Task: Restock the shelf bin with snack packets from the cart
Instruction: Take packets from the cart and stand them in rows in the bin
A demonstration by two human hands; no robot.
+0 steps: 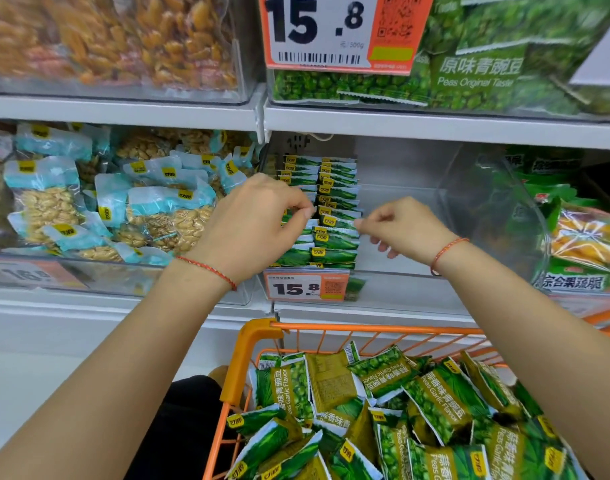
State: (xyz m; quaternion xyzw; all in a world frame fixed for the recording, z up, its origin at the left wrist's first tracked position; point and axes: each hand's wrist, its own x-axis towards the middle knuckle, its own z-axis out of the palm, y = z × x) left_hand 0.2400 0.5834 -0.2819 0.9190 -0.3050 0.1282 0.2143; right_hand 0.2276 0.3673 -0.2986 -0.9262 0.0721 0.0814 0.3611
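White shelf (435, 124), clear bin (400, 265), both hands' fingers (305, 211) pinching upright green packets (334, 237), orange cart (241, 362) below.

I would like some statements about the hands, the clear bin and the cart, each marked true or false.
1. Both hands are at the rows of green packets in the clear bin. True: the left hand and the right hand pinch packet edges.
2. The packets in this bin lie in a loose heap. False: they stand in two neat rows.
3. The orange cart holds many green pea packets. True.
4. The price tag on the bin's front reads 12.5. False: it reads 15.8.
5. The bin is full from side to side. False: its right part holds no packets.
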